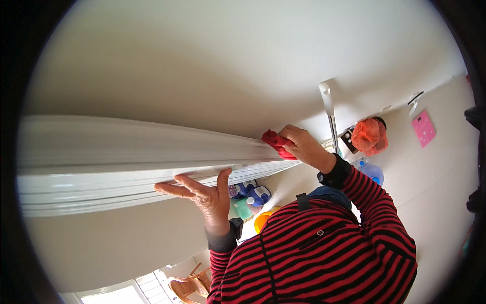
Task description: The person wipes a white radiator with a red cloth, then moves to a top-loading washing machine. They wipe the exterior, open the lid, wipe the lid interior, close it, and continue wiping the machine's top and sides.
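Note:
A long white ridged frame [101, 144], looking like door trim, runs from the left toward the middle. My right hand [306, 148] is closed around a bunched red cloth [277, 144], which presses against the frame's right end. Part of the cloth is hidden under my fingers. Lower and to the left, my left hand [205, 196] has its fingers spread, with the fingertips at the frame's lower face and nothing in the grip.
A white-handled metal pole [327, 101] leans against the wall right of the cloth. Beyond are an orange plastic bag [368, 136], a pink card [423, 128] and a large clear bottle [372, 172]. Blue jugs [259, 196], a yellow bucket [263, 221] and a wicker chair [187, 286] are below.

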Demonstrator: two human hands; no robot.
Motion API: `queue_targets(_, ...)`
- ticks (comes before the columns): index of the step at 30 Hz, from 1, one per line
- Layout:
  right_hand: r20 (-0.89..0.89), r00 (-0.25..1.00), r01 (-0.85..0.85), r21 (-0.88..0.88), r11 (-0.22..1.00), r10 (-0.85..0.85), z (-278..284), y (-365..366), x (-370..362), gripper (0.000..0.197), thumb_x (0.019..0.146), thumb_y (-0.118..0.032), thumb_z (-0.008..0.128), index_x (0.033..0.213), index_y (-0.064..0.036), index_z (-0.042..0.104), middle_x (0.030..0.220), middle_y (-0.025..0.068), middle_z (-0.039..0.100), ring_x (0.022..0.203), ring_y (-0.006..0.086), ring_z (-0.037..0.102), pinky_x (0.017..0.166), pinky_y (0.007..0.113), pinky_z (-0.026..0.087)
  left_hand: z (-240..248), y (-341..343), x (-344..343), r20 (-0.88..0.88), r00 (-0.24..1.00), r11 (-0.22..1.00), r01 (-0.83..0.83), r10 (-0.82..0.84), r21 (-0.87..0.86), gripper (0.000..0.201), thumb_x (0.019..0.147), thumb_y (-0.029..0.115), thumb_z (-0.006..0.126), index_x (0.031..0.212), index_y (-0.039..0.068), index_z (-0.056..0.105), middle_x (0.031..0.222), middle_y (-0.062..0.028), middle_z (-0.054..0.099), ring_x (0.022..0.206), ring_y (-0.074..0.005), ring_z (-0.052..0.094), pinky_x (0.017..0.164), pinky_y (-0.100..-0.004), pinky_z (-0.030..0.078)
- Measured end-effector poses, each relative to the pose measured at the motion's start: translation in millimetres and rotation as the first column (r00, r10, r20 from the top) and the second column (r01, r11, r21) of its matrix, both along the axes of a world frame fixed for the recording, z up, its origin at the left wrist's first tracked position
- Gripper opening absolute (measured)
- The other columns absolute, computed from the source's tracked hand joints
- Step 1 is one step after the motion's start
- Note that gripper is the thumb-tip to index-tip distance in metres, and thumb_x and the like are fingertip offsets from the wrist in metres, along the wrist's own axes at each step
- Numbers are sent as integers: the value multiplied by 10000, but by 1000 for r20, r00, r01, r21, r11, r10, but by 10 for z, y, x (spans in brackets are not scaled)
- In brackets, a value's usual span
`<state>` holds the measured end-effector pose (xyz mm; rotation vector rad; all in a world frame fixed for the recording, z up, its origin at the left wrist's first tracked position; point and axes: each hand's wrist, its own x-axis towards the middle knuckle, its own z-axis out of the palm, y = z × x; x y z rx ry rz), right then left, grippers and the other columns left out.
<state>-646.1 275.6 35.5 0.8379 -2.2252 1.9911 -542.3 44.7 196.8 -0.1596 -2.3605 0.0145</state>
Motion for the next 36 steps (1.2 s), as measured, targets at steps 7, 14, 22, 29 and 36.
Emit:
queue_targets(7, -438, 897, -91, -313, 945, -59, 1449, -218, 211, 433, 739, 62, 760, 1151, -52, 689, 1119, 136, 669, 950, 335, 662, 815, 390, 554, -133, -113, 9, -41, 999, 997, 32, -30, 71, 1263, 786, 379, 906, 1680, 214, 29, 1642, -370, -202, 1510, -600, -164, 1144, -772, 19)
queue_targets(14, -792, 586, 161, -98, 982, -174, 2007, -517, 315, 341, 798, -96, 721, 1137, -69, 700, 1144, 106, 626, 979, 300, 637, 860, 406, 551, -281, -233, 10, -60, 997, 991, 60, -53, 116, 1130, 763, 188, 830, 1643, 96, 128, 1651, -335, 103, 1520, -585, 102, 1201, -709, 113)
queue_targets(22, -773, 630, 274, 136, 952, -71, 1261, -430, 580, 307, 792, -13, 701, 1097, -48, 687, 1075, 91, 612, 973, 312, 620, 830, 440, 537, -592, -470, 667, 36, 988, 936, 127, -147, 329, 1043, 814, 61, 823, 1646, 145, 199, 1687, -304, 78, 1544, -555, 100, 1214, -640, 224)
queue_targets(29, -839, 522, 250, -21, 968, -153, 2372, -420, 755, 340, 791, 55, 731, 1116, -45, 722, 1098, 83, 644, 967, 291, 619, 778, 370, 542, -803, -741, 1209, 130, 979, 854, 71, -160, 515, 994, 809, -14, 768, 1637, 136, 238, 1686, -291, 107, 1558, -504, 137, 1218, -588, 278)
queue_targets(36, -948, 38, 573, -238, 784, -315, 3292, -1033, 289, 407, 818, -24, 708, 1220, -85, 700, 1148, 57, 634, 962, 260, 580, 814, 360, 500, -833, -796, 1222, 82, 965, 776, 149, -250, 613, 923, 830, -42, 746, 1616, 151, 303, 1695, -236, 140, 1552, -480, 186, 1201, -546, 337)
